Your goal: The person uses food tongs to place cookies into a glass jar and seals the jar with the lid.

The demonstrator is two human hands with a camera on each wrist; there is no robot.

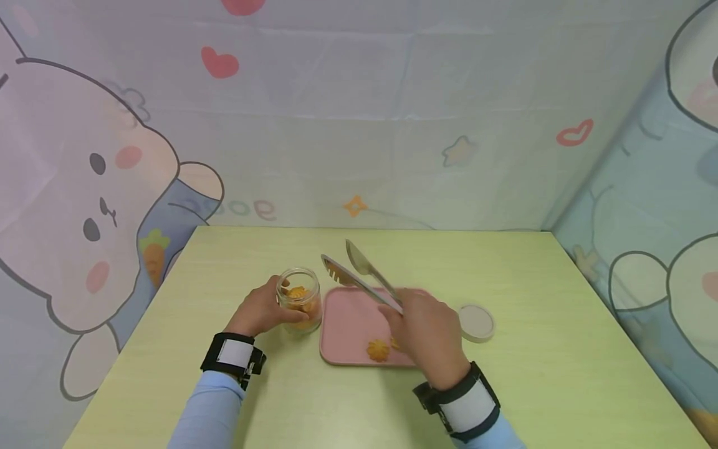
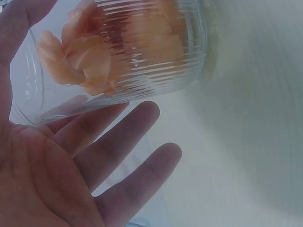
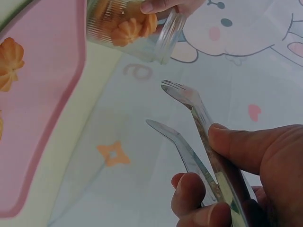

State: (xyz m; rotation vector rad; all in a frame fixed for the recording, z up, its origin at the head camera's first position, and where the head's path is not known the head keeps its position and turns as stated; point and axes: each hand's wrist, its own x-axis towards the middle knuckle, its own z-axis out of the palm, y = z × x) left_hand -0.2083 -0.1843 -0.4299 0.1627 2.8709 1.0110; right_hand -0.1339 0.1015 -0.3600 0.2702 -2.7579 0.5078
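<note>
My left hand [image 1: 262, 310] holds a clear glass jar [image 1: 316, 313] at the tray's left side, thumb and fingers about its upper part. Flower-shaped cookies [image 3: 127, 32] lie inside the jar. In the left wrist view, some fingers [image 2: 147, 182] extend free of the glass. My right hand [image 1: 429, 330] grips metal tongs [image 1: 356, 257] over the pink tray [image 1: 344, 327]. The tongs' tips are spread apart with nothing between them, raised near the jar's mouth. On the tray's near part is a cookie [image 1: 378, 350], and another is partly hidden by my right hand.
A round, pale lid [image 1: 476, 323] lies on the light yellow table [image 1: 561, 349], right of the tray. Printed cloth [image 1: 336, 149] hangs behind the table and along its sides. Black straps [image 1: 231, 357] with white patches circle both wrists.
</note>
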